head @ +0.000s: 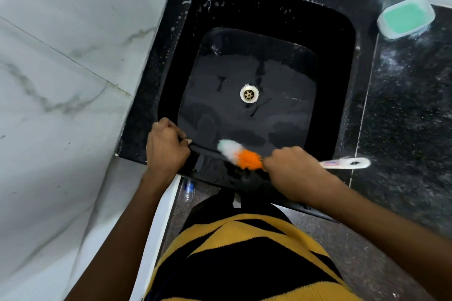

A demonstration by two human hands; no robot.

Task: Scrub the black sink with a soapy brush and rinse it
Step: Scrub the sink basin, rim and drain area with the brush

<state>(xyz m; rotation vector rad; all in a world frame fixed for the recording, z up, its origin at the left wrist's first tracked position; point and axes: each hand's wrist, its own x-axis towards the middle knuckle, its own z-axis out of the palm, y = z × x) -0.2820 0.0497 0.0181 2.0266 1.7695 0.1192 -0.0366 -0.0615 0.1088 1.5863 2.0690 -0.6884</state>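
The black sink (pixel 337 39) is a wet rectangular basin with a pale drain (pixel 249 93) at its middle. Soap flecks dot its far and left walls. My right hand (pixel 291 171) grips the white handle of a brush (pixel 241 155) whose white and orange bristles lie against the sink's near rim. The handle's end sticks out to the right of my fist. My left hand (pixel 166 146) rests on the near-left corner of the rim, fingers curled over the edge.
A clear tub of green soap (pixel 404 18) stands on the speckled black counter (pixel 406 105) at the back right. White marble wall tiles (pixel 61 80) fill the left. A plastic bottle (pixel 188 188) lies on the floor below the counter.
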